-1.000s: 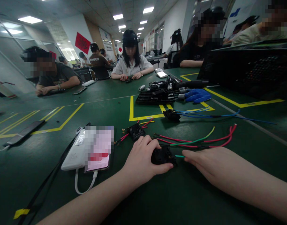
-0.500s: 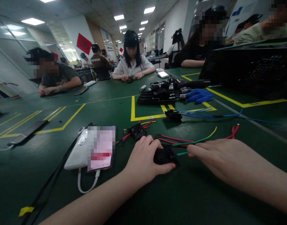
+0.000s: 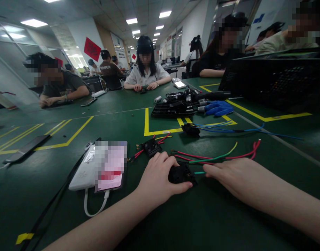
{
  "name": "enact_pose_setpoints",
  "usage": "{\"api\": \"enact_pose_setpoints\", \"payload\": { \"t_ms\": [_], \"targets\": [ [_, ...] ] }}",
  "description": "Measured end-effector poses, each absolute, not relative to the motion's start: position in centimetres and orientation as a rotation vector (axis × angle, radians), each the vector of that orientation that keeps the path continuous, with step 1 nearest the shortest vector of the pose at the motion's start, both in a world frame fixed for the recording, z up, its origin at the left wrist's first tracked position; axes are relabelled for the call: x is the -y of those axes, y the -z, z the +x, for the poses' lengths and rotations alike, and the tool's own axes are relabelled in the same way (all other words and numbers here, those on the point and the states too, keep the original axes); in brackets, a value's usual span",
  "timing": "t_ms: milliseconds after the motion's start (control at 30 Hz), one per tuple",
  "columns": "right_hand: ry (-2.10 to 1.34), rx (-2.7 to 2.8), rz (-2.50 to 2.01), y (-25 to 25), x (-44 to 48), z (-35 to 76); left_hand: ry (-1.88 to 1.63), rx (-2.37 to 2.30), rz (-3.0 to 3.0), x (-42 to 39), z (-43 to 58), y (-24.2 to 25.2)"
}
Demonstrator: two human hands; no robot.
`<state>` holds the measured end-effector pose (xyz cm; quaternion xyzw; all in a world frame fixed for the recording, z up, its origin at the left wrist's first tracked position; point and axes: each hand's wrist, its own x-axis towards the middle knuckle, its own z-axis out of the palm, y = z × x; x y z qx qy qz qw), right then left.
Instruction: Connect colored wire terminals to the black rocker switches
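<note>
My left hand (image 3: pixel 160 177) is wrapped round a black socket-like block (image 3: pixel 182 174) on the green table. A short green wire (image 3: pixel 199 173) runs from the block's right side to my right hand (image 3: pixel 228 174), whose fingers pinch it. Behind my hands lie red wires (image 3: pixel 243 157) and a green-yellow wire (image 3: pixel 228 151). A second black block (image 3: pixel 151 147) with red and yellow wires is just beyond my left hand. Further back sits a black piece (image 3: pixel 190 130) with blue wires (image 3: pixel 228 129).
A white power bank (image 3: pixel 84 170) and a pink-screened phone (image 3: pixel 111 167) lie left. Black tools (image 3: pixel 173 108), a blue glove (image 3: pixel 219 108) and a black crate (image 3: pixel 275 83) stand further back. People sit around, one opposite (image 3: pixel 146 73).
My right hand has moved slightly left along the green wire, towards the block, and its fingers look more closed. My left hand keeps its hold. The view has shifted a little.
</note>
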<state>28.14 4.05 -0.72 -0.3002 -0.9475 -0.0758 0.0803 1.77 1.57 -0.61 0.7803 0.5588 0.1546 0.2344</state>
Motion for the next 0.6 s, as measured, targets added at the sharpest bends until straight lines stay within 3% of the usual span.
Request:
{"api": "enact_pose_setpoints", "payload": {
  "t_ms": [233,467,600],
  "targets": [
    [0.463,2.693,-0.661,-1.5,-3.4,28.5,-0.393,-1.538,2.152,-1.6,1.9,0.4],
    [0.072,2.879,-1.021,0.8,-4.3,28.0,-0.396,-1.532,2.147,-1.5,1.9,0.4],
    [0.054,2.894,-1.039,1.6,-4.4,27.9,-0.394,-1.542,2.143,-1.5,1.9,0.3]
  ]
}}
